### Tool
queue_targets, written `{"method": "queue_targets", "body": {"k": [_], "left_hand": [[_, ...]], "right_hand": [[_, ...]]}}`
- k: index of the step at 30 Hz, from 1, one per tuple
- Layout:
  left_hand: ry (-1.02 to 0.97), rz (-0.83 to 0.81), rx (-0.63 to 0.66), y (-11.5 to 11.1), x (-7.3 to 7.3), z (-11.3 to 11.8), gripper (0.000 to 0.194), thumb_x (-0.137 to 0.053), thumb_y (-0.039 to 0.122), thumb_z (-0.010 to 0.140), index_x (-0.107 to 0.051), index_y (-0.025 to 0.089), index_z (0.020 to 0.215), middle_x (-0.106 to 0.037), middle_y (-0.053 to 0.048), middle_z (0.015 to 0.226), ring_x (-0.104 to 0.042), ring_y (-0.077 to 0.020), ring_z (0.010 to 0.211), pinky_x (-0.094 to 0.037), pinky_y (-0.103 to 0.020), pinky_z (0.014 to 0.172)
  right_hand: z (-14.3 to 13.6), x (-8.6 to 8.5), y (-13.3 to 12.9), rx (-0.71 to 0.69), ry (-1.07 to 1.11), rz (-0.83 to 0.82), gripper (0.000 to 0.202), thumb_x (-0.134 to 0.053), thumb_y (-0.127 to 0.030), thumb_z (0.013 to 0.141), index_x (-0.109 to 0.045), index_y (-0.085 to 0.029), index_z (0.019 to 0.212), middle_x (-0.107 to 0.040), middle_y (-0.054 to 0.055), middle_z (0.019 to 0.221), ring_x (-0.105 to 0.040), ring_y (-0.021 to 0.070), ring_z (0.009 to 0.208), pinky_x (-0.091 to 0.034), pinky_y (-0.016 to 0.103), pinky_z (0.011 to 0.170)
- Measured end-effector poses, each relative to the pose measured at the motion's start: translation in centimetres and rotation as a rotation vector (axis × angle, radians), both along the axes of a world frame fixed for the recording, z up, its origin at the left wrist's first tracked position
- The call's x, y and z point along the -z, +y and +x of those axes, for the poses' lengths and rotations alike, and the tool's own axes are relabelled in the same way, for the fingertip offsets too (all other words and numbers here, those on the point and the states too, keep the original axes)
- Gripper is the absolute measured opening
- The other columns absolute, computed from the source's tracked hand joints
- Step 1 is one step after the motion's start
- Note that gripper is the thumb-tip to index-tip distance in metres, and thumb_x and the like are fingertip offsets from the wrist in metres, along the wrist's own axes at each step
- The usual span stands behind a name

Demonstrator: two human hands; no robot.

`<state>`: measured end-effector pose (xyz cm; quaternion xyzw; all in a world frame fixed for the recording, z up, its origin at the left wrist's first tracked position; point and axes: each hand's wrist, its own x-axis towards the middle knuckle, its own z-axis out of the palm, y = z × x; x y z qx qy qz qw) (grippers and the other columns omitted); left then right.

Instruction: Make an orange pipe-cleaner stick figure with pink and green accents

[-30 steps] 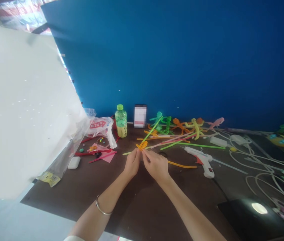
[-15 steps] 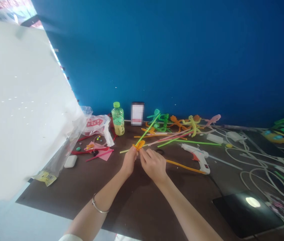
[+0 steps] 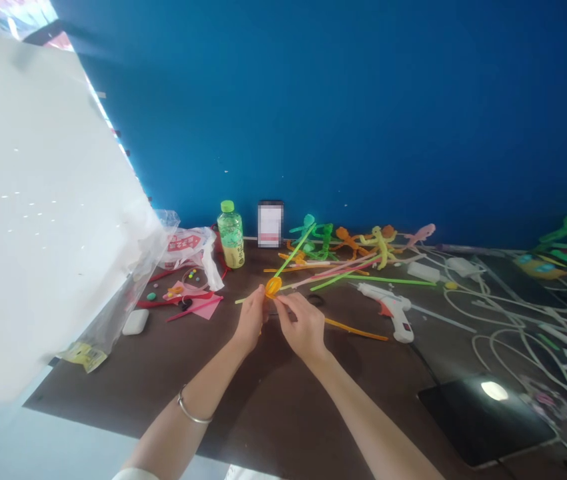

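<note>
An orange pipe cleaner, bent into a small oval coil, sits at my fingertips above the table. My left hand is closed on the coil's lower left side. My right hand pinches at its lower right, fingers curled. Past the right hand runs an orange strand; whether it joins the coil is hidden by the hand. A light green pipe cleaner slants up behind the coil. On my left wrist is a silver bangle.
Behind my hands stand a green-capped bottle and a phone. Several pipe-cleaner figures, including a yellow one, line the wall. A glue gun, cables and a black tablet lie right; a white case lies left.
The orange strand past my right hand reaches less far right and its end has pulled away from the glue gun. The coil shows rounder and more upright. The view has shifted slightly.
</note>
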<state>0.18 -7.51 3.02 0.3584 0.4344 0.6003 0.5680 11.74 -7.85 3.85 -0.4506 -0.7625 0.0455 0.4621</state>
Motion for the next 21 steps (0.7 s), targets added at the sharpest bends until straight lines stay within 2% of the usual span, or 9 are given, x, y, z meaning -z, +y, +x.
{"method": "queue_targets", "body": {"k": [4, 9, 12, 16, 21], "left_hand": [[-0.182, -0.095, 0.049, 0.0, -0.2, 0.0, 0.043, -0.050, 0.051, 0.075, -0.029, 0.018, 0.057, -0.018, 0.009, 0.049, -0.011, -0.0022, 0.039, -0.008, -0.017, 0.038], [-0.358, -0.143, 0.276, 0.0, -0.6, -0.2, 0.041, -0.046, 0.046, 0.078, -0.028, 0.018, 0.053, -0.011, 0.010, 0.045, -0.008, -0.0031, 0.036, -0.008, -0.017, 0.035], [-0.458, -0.177, 0.380, -0.2, -0.9, -0.4, 0.039, -0.046, 0.042, 0.079, -0.028, 0.018, 0.055, -0.010, 0.009, 0.045, -0.007, -0.0037, 0.036, -0.008, -0.017, 0.034], [-0.543, -0.273, 0.491, -0.4, -0.8, -0.9, 0.040, -0.046, 0.040, 0.081, -0.024, 0.018, 0.056, -0.010, 0.009, 0.046, -0.007, -0.0039, 0.036, -0.009, -0.016, 0.034], [-0.571, -0.360, 0.597, -0.5, -0.5, -1.2, 0.040, -0.046, 0.038, 0.081, -0.024, 0.018, 0.055, -0.008, 0.009, 0.045, -0.006, -0.0042, 0.036, -0.008, -0.017, 0.034]], "right_hand": [[0.0, -0.5, -0.1, -0.062, 0.123, -0.118, 0.022, -0.044, -0.028, 0.084, -0.064, -0.020, 0.080, -0.064, 0.004, 0.072, -0.058, 0.0139, 0.065, -0.044, 0.024, 0.062], [0.1, -1.1, 0.2, -0.193, 0.406, -0.370, 0.017, -0.053, -0.032, 0.078, -0.063, -0.019, 0.076, -0.064, 0.004, 0.073, -0.059, 0.0153, 0.066, -0.047, 0.025, 0.061], [0.3, -1.2, 0.7, -0.276, 0.541, -0.525, 0.020, -0.057, -0.033, 0.075, -0.062, -0.017, 0.085, -0.062, 0.003, 0.070, -0.058, 0.0150, 0.062, -0.047, 0.025, 0.056], [0.9, -1.2, 1.3, -0.411, 0.483, -0.657, 0.031, -0.056, -0.036, 0.075, -0.060, -0.016, 0.099, -0.057, -0.002, 0.058, -0.052, 0.0119, 0.052, -0.043, 0.023, 0.049], [1.5, -1.7, 1.6, -0.516, 0.394, -0.653, 0.027, -0.054, -0.036, 0.077, -0.063, -0.019, 0.096, -0.061, -0.001, 0.064, -0.057, 0.0147, 0.063, -0.047, 0.026, 0.058]]}}
